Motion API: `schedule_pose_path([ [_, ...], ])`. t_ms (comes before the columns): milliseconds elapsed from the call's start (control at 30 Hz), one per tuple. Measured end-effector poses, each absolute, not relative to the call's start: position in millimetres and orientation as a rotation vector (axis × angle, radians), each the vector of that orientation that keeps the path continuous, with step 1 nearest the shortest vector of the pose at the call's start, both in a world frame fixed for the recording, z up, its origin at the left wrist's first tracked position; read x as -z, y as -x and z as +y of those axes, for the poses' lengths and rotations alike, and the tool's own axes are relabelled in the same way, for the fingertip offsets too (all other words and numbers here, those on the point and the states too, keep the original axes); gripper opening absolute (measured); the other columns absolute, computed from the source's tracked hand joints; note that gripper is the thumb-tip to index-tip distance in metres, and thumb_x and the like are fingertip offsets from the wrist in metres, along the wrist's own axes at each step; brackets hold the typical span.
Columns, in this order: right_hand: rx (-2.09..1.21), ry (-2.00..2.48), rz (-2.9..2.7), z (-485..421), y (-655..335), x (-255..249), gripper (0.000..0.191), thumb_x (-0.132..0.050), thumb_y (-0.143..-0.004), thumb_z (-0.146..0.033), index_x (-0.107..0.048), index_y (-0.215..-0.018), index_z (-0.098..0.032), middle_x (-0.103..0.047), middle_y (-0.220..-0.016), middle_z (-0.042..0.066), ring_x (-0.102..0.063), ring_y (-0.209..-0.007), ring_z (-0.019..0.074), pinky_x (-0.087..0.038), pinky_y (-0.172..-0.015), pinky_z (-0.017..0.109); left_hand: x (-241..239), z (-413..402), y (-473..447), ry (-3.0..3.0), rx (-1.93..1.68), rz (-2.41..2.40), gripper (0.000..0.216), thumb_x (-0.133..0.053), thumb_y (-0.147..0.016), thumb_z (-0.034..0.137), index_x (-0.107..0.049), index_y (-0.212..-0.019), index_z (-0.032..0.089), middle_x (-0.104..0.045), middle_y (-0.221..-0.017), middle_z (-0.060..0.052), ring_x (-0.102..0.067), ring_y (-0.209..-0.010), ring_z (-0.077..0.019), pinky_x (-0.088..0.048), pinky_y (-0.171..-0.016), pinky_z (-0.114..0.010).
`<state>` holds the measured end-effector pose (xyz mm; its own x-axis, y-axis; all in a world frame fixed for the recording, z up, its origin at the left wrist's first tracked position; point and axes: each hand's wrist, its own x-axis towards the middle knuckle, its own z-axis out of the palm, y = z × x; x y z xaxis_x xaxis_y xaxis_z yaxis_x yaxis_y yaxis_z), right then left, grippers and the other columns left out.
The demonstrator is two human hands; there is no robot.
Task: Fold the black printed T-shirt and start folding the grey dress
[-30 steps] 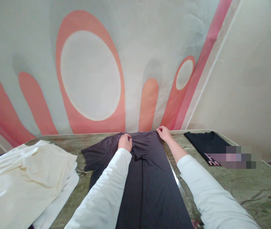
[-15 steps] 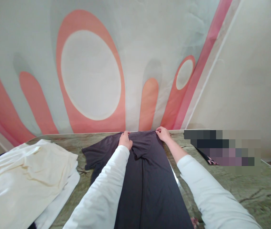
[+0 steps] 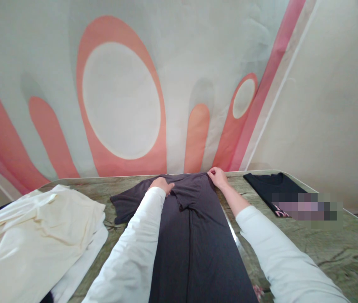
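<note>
A dark grey T-shirt point(image 3: 194, 235) lies lengthwise on the green marbled table point(image 3: 339, 252), its right side folded inward and one sleeve spread out to the left. My left hand point(image 3: 162, 184) lies on the shirt near its collar end, fingers pressed down on the cloth. At the far right corner of the shirt, by the table's back edge, my right hand point(image 3: 218, 176) pinches the fabric. Both arms wear white sleeves.
A pile of cream and white garments point(image 3: 30, 235) fills the table's left side. A folded black shirt point(image 3: 276, 189) with pink print lies at the right rear. A wall hanging with pink ovals rises directly behind the table edge.
My left hand slid a little to the left and farther along the shirt's top, flattening from a bunched grip. My right hand stayed at the far right corner.
</note>
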<state>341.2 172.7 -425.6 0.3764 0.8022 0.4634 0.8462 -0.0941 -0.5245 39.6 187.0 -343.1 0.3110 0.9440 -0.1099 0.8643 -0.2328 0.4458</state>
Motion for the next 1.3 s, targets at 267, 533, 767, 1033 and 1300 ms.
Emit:
schedule_pose_path([
  [267,0.086,1.915,-1.513,163.1,-335.1,423.2,0.016,-0.055,-0.078,-0.029,-0.067,-0.077,-0.019,-0.061,-0.078,0.004,-0.055,-0.073,0.0149,-0.041,-0.071,0.025,341.9,167.9,-55.1,-2.157,-0.017,1.41,0.031,-0.062,-0.067,0.044,-0.063,-0.054,0.016,-0.069,-0.067,-0.005,-0.062,-0.058,-0.014,-0.043,-0.054,-0.019],
  [533,0.067,1.956,-1.535,163.4,-335.6,422.1,0.017,-0.052,-0.079,-0.021,-0.069,-0.083,-0.02,-0.062,-0.083,0.005,-0.057,-0.077,0.0147,-0.041,-0.075,0.024,314.1,146.8,-65.7,-2.301,-0.036,1.47,0.026,-0.064,-0.065,0.041,-0.063,-0.059,0.017,-0.067,-0.067,-0.008,-0.064,-0.073,-0.0209,-0.044,-0.066,-0.024],
  [767,0.051,1.958,-1.543,161.9,-335.8,421.3,0.019,-0.051,-0.08,-0.019,-0.068,-0.088,-0.021,-0.062,-0.088,0.004,-0.058,-0.079,0.0142,-0.041,-0.077,0.024,329.9,98.2,-75.2,-2.73,-0.045,1.13,0.029,-0.07,-0.063,0.028,-0.062,-0.088,0.016,-0.061,-0.094,-0.012,-0.06,-0.088,-0.0263,-0.045,-0.076,-0.032],
  [1033,0.037,1.946,-1.546,163.8,-336.1,422.0,0.02,-0.05,-0.08,-0.017,-0.069,-0.087,-0.022,-0.063,-0.088,0.004,-0.058,-0.082,0.0148,-0.041,-0.08,0.025,348.0,97.0,-41.9,-2.717,-0.24,0.9,0.01,-0.057,-0.074,0.018,-0.056,-0.083,0.018,-0.055,-0.082,-0.004,-0.055,-0.077,-0.0172,-0.044,-0.073,-0.026],
  [1300,0.064,1.952,-1.553,164.2,-336.8,423.9,0.021,-0.051,-0.079,-0.017,-0.069,-0.088,-0.022,-0.061,-0.088,0.005,-0.058,-0.078,0.0149,-0.041,-0.078,0.026,343.6,86.1,-38.2,-2.844,-0.429,0.711,0.009,-0.057,-0.069,0.015,-0.049,-0.073,0.019,-0.052,-0.098,-0.005,-0.05,-0.093,-0.0202,-0.039,-0.082,-0.03],
])
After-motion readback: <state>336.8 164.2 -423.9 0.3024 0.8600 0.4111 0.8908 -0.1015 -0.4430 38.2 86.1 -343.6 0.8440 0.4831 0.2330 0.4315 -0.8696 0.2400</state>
